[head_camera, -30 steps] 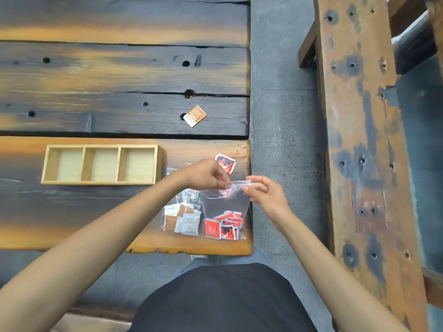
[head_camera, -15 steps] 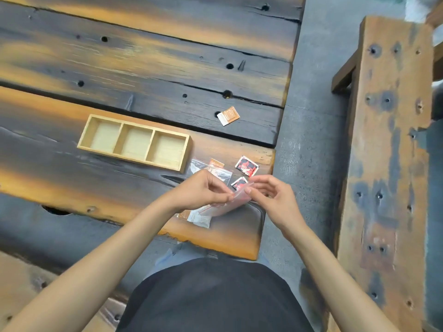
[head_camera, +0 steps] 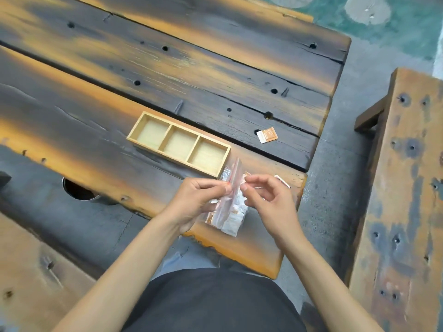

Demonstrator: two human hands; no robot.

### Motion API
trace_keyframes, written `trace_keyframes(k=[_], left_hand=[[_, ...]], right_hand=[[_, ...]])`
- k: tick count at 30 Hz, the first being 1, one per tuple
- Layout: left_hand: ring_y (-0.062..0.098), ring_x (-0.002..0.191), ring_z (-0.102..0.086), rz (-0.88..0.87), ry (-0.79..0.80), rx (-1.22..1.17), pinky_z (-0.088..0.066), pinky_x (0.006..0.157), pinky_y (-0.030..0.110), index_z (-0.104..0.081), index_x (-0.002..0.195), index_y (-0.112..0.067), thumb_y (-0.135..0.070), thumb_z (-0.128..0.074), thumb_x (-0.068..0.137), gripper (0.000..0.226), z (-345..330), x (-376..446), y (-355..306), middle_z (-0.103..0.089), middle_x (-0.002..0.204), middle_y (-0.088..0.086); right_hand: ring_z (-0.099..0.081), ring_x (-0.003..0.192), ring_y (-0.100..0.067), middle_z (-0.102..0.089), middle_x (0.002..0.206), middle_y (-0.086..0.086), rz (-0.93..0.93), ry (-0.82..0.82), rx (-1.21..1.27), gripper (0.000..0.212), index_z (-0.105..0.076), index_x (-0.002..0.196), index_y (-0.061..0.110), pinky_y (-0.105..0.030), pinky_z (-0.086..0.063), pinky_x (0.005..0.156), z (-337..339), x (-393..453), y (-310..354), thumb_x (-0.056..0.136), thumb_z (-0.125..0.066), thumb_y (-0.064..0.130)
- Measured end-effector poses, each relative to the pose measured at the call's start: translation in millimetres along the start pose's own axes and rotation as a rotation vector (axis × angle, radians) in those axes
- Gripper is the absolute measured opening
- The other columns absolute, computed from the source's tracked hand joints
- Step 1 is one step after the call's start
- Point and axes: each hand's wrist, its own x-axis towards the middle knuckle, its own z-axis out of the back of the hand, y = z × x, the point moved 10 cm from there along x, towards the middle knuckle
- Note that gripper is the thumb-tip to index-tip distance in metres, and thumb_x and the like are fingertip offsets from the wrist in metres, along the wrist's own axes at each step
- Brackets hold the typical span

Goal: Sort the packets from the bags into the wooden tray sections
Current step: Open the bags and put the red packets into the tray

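A clear zip bag (head_camera: 230,207) with white and orange packets inside lies near the table's front right corner. My left hand (head_camera: 199,200) pinches the bag's red-lined top on the left side. My right hand (head_camera: 268,200) pinches it on the right side. The wooden tray (head_camera: 178,143) with three bare sections sits just beyond the hands, to the left. One orange-and-white packet (head_camera: 267,135) lies loose on the far plank. The edge of another packet (head_camera: 282,181) peeks out behind my right hand.
The dark, orange-streaked plank table (head_camera: 143,80) ends close to my right hand, with concrete floor (head_camera: 335,188) beyond. A wooden bench (head_camera: 402,200) stands on the right. A round hole (head_camera: 79,191) sits in the table at the left.
The view has swung left and tilted. The bag of red packets seen a second ago is out of sight; my hands now hold a bag of white and orange packets at its top.
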Motion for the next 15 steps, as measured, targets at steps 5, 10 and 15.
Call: trace_keyframes(k=[5,10,15], left_hand=[[0.019,0.095,-0.072,0.048,-0.083,-0.119,-0.06,0.084,0.038,-0.08,0.1,-0.007,-0.011,-0.075,0.087,0.015,38,-11,12,-0.079,0.098,0.01],[0.017,0.093,-0.075,0.073,-0.148,-0.183,-0.059,0.071,0.022,-0.079,0.104,-0.005,-0.009,-0.073,0.087,0.018,77,-17,20,-0.08,0.101,0.01],[0.011,0.095,-0.076,0.111,-0.188,-0.175,-0.056,0.068,0.015,-0.081,0.104,-0.01,-0.017,-0.078,0.085,0.021,106,-19,31,-0.081,0.1,0.005]], right_hand=[[-0.077,0.085,-0.02,-0.078,0.097,-0.009,-0.054,0.072,0.067,0.007,-0.074,0.1,0.008,-0.025,-0.06,0.067,-60,-7,2,0.094,-0.073,0.01],[-0.077,0.089,-0.024,-0.08,0.094,-0.011,-0.132,0.088,0.017,0.01,-0.077,0.099,0.006,-0.028,-0.063,0.076,-103,-3,-10,0.093,-0.073,0.013],[-0.078,0.087,-0.022,-0.081,0.086,-0.006,-0.254,0.102,-0.037,0.008,-0.08,0.092,0.016,-0.031,-0.062,0.077,-135,0,-29,0.091,-0.076,0.023]])
